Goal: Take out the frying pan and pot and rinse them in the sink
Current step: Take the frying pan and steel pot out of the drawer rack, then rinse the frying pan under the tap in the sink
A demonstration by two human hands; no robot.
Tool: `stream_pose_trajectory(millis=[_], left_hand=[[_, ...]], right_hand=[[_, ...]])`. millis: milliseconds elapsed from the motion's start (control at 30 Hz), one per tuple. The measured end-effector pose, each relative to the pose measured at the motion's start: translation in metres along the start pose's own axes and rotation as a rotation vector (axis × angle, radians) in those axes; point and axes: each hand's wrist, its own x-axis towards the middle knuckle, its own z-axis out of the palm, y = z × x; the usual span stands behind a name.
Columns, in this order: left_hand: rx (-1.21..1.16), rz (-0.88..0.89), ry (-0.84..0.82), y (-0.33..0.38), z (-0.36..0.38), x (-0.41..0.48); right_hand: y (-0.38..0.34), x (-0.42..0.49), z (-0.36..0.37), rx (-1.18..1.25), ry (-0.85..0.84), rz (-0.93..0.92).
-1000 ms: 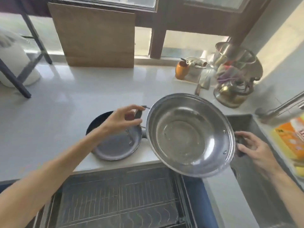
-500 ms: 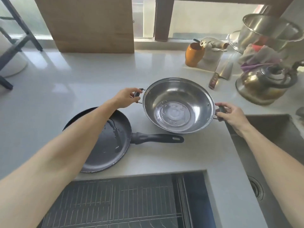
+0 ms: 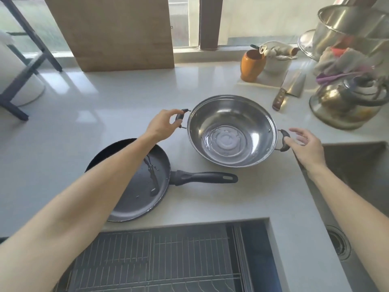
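Observation:
A steel two-handled pot (image 3: 231, 131) stands upright on the white counter (image 3: 105, 114), with a film of water in its bottom. My left hand (image 3: 162, 125) curls around its left black handle. My right hand (image 3: 305, 146) hovers beside the right handle with fingers spread, only the thumb near it. The black frying pan (image 3: 139, 192) lies on the counter to the front left of the pot, wet inside, its handle pointing right; my left forearm crosses over it. The sink (image 3: 357, 165) is at the right.
An open drawer with a wire dish rack (image 3: 168, 260) sits below the counter's front edge. A cleaver (image 3: 290, 87), orange cup (image 3: 251, 65), steel kettle (image 3: 345, 104) and stacked bowls crowd the back right. A wooden board (image 3: 113, 32) leans at the window.
The pot came away from over the sink and was set down on the counter behind the frying pan. My right hand has since opened off the right handle.

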Motion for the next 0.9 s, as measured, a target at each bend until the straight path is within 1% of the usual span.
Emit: stream_pose_trajectory(millis=[33,67,133,233,333,433,500,567,633,733,800,900], left_hand=[[-0.048,0.011,0.054,0.003,-0.004,-0.017],[-0.116,0.029,0.103,0.006,-0.008,-0.038],[-0.213,0.073,0.161,0.011,-0.018,-0.095],[-0.219,0.1,0.213,0.016,-0.033,-0.195],[-0.243,0.087,0.199,0.016,-0.038,-0.291],[-0.324,0.01,0.14,0.007,-0.03,-0.382],[-0.309,-0.04,0.054,-0.008,-0.017,-0.445],[-0.279,-0.065,-0.033,-0.032,-0.003,-0.508],[-0.257,-0.068,-0.08,-0.058,0.007,-0.566],[-0.275,-0.096,-0.143,-0.101,0.018,-0.644],[-0.258,-0.078,-0.218,-0.129,0.022,-0.686],[-0.173,-0.077,-0.349,-0.157,0.028,-0.735]], right_hand=[[-0.005,-0.018,-0.007,-0.008,0.07,-0.019],[-0.01,-0.04,-0.013,0.023,0.103,-0.045],[-0.02,-0.091,-0.022,0.089,0.077,-0.101],[-0.037,-0.173,-0.035,0.118,-0.074,-0.168],[-0.05,-0.252,-0.044,0.101,-0.275,-0.188],[-0.052,-0.335,-0.047,0.076,-0.43,-0.155],[-0.04,-0.396,-0.04,0.053,-0.532,-0.106],[-0.018,-0.46,-0.027,0.045,-0.596,-0.048],[0.013,-0.526,-0.01,0.092,-0.586,0.055],[0.053,-0.622,0.015,0.149,-0.487,0.201],[0.065,-0.679,0.027,0.16,-0.468,0.229],[0.069,-0.737,0.03,0.127,-0.505,0.277]])
